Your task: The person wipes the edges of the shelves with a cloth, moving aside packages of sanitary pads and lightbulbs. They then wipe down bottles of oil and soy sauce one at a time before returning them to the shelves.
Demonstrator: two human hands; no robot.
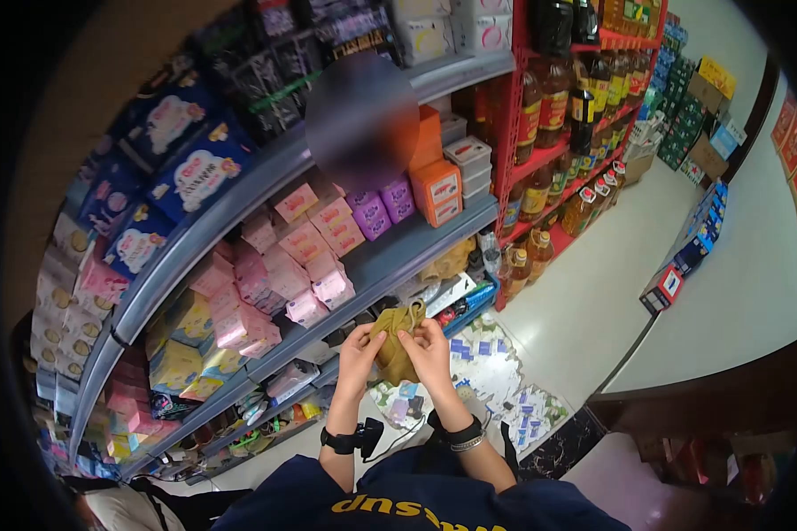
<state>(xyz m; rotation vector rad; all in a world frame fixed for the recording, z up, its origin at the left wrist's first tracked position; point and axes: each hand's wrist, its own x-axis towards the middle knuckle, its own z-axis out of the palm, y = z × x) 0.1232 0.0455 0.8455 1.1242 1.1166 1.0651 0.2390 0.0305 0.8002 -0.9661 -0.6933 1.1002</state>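
Observation:
An olive-yellow cloth bag hangs between my two hands in front of my body. Its upper edge is gathered, and a loop of cord or cloth stands up at its top right. My left hand pinches the left side of the gathered top. On the right side, my right hand grips the same top edge, thumb toward the left thumb. Below the bag, small packets lie on a white sheet on the floor.
Shelves of pink packs and blue packs run along the left. A red rack with oil bottles stands ahead. Small cards lie spread on the floor. Boxes line the right side. Another person's clothing shows bottom left.

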